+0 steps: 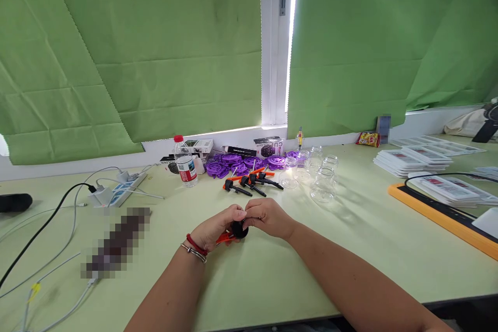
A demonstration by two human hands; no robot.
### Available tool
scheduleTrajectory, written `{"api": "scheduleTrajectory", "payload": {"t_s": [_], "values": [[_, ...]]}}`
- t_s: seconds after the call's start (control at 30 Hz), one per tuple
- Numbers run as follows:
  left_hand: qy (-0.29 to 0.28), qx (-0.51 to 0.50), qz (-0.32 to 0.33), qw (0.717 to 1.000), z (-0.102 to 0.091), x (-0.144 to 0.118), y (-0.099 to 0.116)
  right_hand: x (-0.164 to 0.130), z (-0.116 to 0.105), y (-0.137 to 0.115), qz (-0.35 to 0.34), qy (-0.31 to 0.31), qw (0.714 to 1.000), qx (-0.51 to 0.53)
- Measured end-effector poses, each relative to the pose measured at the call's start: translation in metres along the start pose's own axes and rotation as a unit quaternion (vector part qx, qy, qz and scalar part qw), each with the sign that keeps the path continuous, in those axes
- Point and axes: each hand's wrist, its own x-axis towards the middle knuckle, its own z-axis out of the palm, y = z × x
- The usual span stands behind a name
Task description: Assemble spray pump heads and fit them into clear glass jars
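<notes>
Cropped forearms [338,262]: left grip [218,223] wraps a half-hidden black-orange part [240,230], right grip [269,216] pinches its edge.

"CUP HOLDER" in dark capitals on a white box [268,147]

Red-capped bottle [185,166] stood near the back edge of the desk [350,264], power strip [127,190] left of it. White card stack [408,161] sat toward back right, orange-edged item [443,221] in front. Green blinds [167,46] hung behind.
</notes>
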Motion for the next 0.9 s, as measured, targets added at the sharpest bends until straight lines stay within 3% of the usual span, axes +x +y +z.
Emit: {"api": "scheduleTrajectory", "payload": {"t_s": [0.23, 0.57, 0.9], "values": [[-0.004, -0.007, 0.007, 1.0, -0.0013, 0.0018, -0.0025, 0.001, 0.0024, 0.0012, -0.019, 0.02, 1.0, 0.001], [0.0, 0.022, -0.006, 1.0, 0.0004, -0.001, 0.0029, 0.0017, 0.0053, 0.003, 0.011, 0.028, 0.992, 0.119], [0.001, 0.018, -0.007, 1.0, -0.0005, -0.0001, 0.0012, 0.0014, 0.0089, 0.0025, 0.01, 0.056, 0.993, 0.105]]}}
